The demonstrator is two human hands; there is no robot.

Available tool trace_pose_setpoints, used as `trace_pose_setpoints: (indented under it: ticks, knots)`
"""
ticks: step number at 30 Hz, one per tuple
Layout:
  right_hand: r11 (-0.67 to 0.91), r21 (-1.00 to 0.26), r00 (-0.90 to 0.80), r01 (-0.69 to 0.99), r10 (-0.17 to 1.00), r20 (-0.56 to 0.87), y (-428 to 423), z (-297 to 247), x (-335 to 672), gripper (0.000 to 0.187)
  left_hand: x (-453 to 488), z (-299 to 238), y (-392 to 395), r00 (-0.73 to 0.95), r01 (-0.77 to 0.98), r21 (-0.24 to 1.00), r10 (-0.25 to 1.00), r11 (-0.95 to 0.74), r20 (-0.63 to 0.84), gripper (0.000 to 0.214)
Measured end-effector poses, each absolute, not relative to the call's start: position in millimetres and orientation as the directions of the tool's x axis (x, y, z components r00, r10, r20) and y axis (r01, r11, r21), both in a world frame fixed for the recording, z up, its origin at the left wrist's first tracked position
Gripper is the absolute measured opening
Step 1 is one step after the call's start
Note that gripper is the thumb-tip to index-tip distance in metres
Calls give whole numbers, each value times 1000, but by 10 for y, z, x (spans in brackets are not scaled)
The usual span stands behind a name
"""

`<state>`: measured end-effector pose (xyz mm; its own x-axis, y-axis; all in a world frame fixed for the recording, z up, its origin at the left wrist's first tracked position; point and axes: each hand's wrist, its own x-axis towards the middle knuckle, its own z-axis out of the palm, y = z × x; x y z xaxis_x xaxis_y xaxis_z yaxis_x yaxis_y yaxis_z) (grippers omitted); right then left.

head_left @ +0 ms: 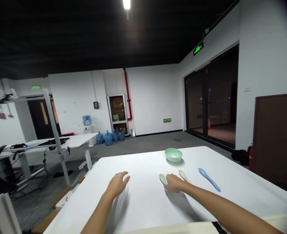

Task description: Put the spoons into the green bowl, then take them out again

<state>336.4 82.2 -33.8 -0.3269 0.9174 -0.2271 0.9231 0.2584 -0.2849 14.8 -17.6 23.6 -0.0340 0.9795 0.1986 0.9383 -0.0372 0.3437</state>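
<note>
Head view: above a white table (145,165), the person's right hand (174,183) reaches forward, curled part-closed over the handle of a pale green spoon (162,178); whether it truly grips is impossible to tell. The left hand (117,184) is open and empty, fingers spread, well apart from it. A cream spoon (183,175) lies just beside the right hand, then a blue spoon (209,179); a mint-green bowl (173,155) sits beyond.
</note>
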Motion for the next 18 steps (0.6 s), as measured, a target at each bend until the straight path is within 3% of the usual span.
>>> trace_pose_setpoints:
  ticks: [9,18]
  knots:
    - [298,-187,-302,936,953,9,727,-79,3431,43,161,245,-194,-30,943,331,981,-36,192,56]
    - [372,-264,-331,890,925,186,637,328,3971,52,180,248,-195,-28,950,309,982,-32,188,56]
